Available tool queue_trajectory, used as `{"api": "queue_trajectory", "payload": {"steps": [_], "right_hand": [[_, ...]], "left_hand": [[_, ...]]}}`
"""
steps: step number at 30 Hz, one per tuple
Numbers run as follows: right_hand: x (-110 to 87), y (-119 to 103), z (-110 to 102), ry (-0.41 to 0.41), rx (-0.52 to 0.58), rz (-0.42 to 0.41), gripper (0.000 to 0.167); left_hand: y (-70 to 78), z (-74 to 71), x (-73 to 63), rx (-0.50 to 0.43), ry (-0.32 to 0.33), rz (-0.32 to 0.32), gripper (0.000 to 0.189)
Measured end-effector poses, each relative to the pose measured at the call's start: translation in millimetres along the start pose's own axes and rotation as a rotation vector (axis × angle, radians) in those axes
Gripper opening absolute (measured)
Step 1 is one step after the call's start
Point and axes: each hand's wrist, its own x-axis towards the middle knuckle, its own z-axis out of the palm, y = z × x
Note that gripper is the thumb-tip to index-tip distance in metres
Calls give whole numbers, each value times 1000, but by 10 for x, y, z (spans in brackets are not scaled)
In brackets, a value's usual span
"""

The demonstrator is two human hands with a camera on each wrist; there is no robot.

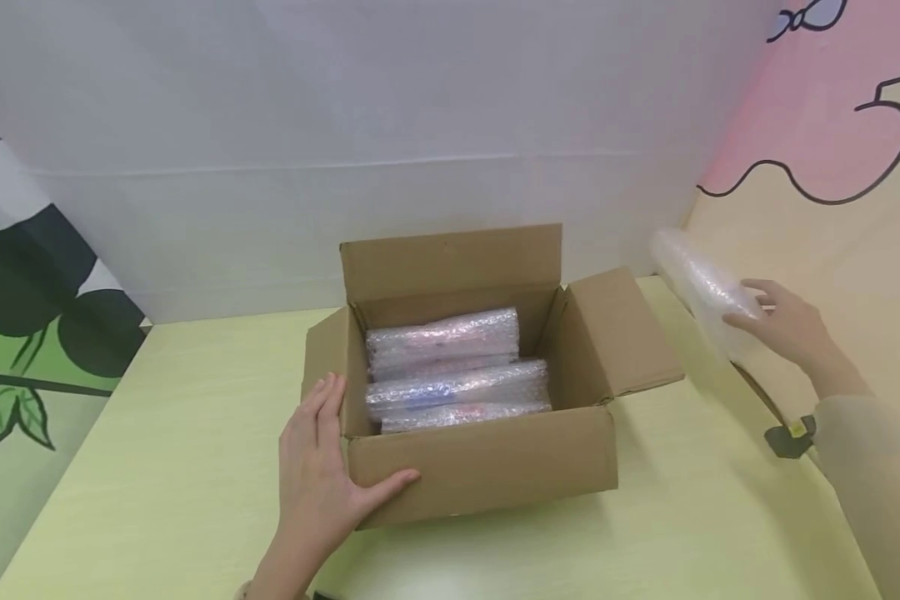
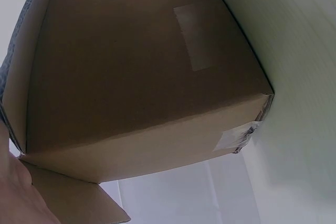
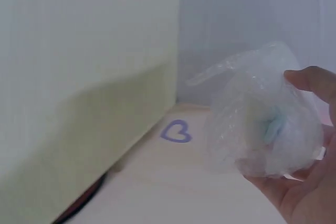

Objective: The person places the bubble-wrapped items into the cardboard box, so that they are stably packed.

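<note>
An open cardboard box stands on the table with its flaps spread outward. Inside lie several bubble-wrapped packages side by side. My left hand rests on the box's front left corner, thumb along the front flap and fingers against the left side. At the table's right edge my right hand grips a long bubble-wrapped package, held up off the table. In the right wrist view the end of that bubble-wrapped package faces the camera, thumb on one side and fingers around the other; something pale green shows through the wrap.
The light yellow-green table extends around the box. A white curtain-like sheet hangs behind it. Painted walls flank both sides, and a small dark object sits at the right table edge under the right forearm.
</note>
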Motion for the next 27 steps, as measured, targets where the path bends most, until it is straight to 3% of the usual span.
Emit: {"api": "queue_trajectory", "payload": {"steps": [6, 13, 16, 20, 27], "right_hand": [[-122, -425, -382, 86, 20, -80, 77], [-310, -981, -571, 191, -40, -208, 69], [-413, -1228, -562, 189, -11, -291, 67], [-533, -1553, -468, 179, 5, -464, 65], [-622, -2039, -236, 73, -106, -739, 64]], "left_hand": [[-14, -7, -3, 1, 51, 29, 117], [-15, -15, -11, 9, 48, 21, 117], [-16, -18, -17, 9, 45, 19, 117], [-15, -8, -19, 6, 55, 28, 117], [0, 13, -8, 2, 45, 30, 117]]}}
